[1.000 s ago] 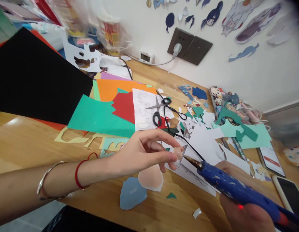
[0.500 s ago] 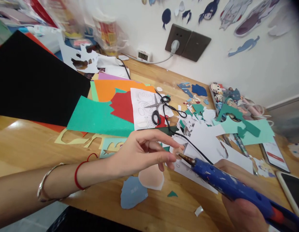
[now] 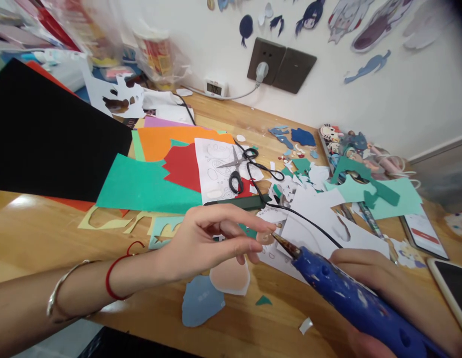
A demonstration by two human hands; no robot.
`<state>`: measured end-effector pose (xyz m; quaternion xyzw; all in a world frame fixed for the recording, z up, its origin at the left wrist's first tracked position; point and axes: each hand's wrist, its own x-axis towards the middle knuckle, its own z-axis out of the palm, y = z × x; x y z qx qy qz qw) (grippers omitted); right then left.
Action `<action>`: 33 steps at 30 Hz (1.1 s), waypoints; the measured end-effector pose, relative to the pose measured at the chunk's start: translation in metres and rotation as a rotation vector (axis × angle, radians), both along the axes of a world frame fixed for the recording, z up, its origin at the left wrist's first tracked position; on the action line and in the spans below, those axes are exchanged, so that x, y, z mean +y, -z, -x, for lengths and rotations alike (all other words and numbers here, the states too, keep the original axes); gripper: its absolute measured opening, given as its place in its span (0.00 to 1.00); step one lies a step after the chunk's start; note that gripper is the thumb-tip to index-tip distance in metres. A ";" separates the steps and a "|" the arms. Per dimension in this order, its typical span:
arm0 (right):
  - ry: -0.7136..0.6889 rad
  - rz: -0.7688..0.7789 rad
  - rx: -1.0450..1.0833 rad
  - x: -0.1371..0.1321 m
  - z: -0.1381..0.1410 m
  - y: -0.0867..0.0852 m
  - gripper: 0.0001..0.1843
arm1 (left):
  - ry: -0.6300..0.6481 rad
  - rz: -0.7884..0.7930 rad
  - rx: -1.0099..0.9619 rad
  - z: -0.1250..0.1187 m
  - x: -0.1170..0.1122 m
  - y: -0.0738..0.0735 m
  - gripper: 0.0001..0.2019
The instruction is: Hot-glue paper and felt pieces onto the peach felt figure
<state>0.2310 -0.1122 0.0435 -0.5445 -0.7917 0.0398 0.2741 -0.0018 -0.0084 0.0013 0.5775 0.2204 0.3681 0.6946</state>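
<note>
My left hand [image 3: 212,238] reaches in from the left and pinches a small peach paper cutout [image 3: 265,237] between thumb and forefinger, above the wooden table [image 3: 40,228]. My right hand [image 3: 368,271] grips a blue hot glue gun [image 3: 350,298] at the lower right. The gun's metal nozzle touches the small cutout. Below my left hand lie a larger peach cutout [image 3: 231,276] and a grey-blue cutout [image 3: 201,301].
Sheets of black [image 3: 47,134], green [image 3: 141,186], orange and red paper cover the left. Scissors [image 3: 236,171] and a black cord lie mid-table among white scraps. Two phones [image 3: 450,293] sit at the right edge. A wall socket [image 3: 279,64] with a plug is behind.
The view has shifted a little. The glue gun's nozzle stays at the small cutout in my left fingers, and the gun sits slightly lower and nearer.
</note>
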 end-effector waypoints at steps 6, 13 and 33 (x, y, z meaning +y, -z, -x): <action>-0.066 0.025 -0.026 -0.006 -0.015 0.004 0.20 | 0.008 0.007 -0.035 0.000 -0.001 0.000 0.08; -0.028 0.042 -0.046 -0.001 -0.005 0.004 0.21 | -0.008 -0.017 -0.031 -0.001 0.001 0.000 0.08; 0.010 -0.065 0.108 0.009 0.014 0.002 0.18 | 0.005 0.052 -0.047 0.000 -0.001 0.002 0.08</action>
